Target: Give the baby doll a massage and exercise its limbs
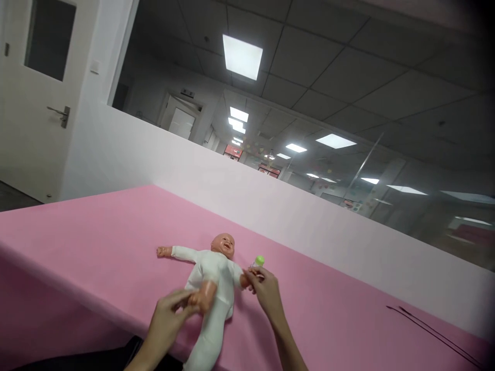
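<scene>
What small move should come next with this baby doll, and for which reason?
Probably the left hand should guide the doll's bare leg into the white suit, because that hand holds the leg bent up over the suit, while the other leg already looks covered.

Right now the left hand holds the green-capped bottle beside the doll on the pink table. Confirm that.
Wrong hand: the head view shows the right hand holding the green-capped bottle beside the doll on the pink table.
</scene>
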`<state>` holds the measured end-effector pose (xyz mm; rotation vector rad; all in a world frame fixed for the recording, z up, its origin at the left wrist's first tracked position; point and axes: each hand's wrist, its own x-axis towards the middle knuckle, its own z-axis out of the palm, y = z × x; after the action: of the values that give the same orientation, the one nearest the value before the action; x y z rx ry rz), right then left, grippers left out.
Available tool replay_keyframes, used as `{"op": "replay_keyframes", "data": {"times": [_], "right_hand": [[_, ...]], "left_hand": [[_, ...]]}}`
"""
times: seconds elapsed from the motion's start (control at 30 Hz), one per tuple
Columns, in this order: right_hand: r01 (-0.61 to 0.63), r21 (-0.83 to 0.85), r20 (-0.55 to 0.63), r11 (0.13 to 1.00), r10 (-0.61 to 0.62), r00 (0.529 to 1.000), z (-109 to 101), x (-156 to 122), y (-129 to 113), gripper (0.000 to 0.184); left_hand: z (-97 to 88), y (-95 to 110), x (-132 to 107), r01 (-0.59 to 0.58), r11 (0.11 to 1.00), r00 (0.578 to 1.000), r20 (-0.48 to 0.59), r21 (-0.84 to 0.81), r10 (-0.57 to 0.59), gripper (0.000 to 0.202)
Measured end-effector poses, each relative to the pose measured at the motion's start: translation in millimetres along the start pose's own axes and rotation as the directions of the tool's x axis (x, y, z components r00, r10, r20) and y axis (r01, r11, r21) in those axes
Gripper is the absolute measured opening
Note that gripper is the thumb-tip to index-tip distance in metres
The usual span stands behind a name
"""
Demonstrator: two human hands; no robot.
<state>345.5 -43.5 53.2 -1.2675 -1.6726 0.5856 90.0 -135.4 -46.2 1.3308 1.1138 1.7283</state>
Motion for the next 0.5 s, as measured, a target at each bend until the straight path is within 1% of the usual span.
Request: {"op": "replay_keyframes", "data": {"times": [0.03, 0.07, 0.1, 0.17, 0.2, 0.27, 0.3, 0.37, 0.4, 0.43, 0.47, 0.5], "right_hand": [[0.033, -0.037, 0.064, 0.999, -0.03, 0.997, 12, -4, -6, 0.039], [0.073, -0.088, 0.117, 0.993, -0.063, 0.991, 22, -9, -10, 0.035], [0.122, -0.141, 0.133, 0.982, -0.104, 0.986, 30, -12, -10, 0.033], [0.174, -0.211, 0.108, 0.962, -0.154, 0.982, 38, -15, -6, 0.03], [0.167, -0.206, 0.086, 0.964, -0.152, 0.985, 36, -13, -2, 0.03], [0.088, -0.121, 0.033, 0.989, -0.085, 0.996, 23, -4, 6, 0.035], [0.033, -0.06, 0.004, 0.998, -0.033, 0.999, 13, 3, 10, 0.04], [-0.052, 0.025, -0.087, 0.998, 0.054, 0.995, -10, 17, 21, 0.049], [-0.081, 0.041, -0.129, 0.996, 0.086, 0.988, -21, 23, 28, 0.052], [-0.114, 0.052, -0.167, 0.992, 0.121, 0.979, -30, 27, 36, 0.055], [-0.151, 0.057, -0.193, 0.987, 0.16, 0.968, -38, 28, 44, 0.057], [-0.19, 0.063, -0.209, 0.98, 0.199, 0.958, -44, 28, 53, 0.059]], "left_hand": [[11.6, -1, 16, 0.022, 0.998, 0.999, -0.042, -0.066, -0.025, 0.04], [21.8, -3, 30, 0.05, 0.99, 0.997, -0.056, -0.13, -0.058, 0.043], [30.0, -5, 41, 0.077, 0.98, 0.995, -0.05, -0.184, -0.087, 0.046], [38.9, -7, 52, 0.107, 0.964, 0.993, -0.015, -0.242, -0.114, 0.048], [39.1, -7, 52, 0.109, 0.964, 0.994, -0.004, -0.243, -0.113, 0.048], [31.6, -3, 39, 0.081, 0.977, 0.996, -0.016, -0.199, -0.086, 0.047], [24.4, -1, 28, 0.054, 0.986, 0.998, -0.029, -0.158, -0.059, 0.044], [5.7, 0, -2, -0.016, 0.999, 1.0, -0.01, -0.044, 0.016, 0.036], [-5.0, -3, -18, -0.059, 0.998, 0.998, 0.038, 0.022, 0.058, 0.031], [-15.9, -7, -34, -0.106, 0.991, 0.989, 0.115, 0.079, 0.096, 0.028], [-26.4, -12, -48, -0.16, 0.981, 0.973, 0.183, 0.114, 0.137, 0.027], [-36.0, -18, -61, -0.222, 0.968, 0.954, 0.23, 0.113, 0.192, 0.03]]}}
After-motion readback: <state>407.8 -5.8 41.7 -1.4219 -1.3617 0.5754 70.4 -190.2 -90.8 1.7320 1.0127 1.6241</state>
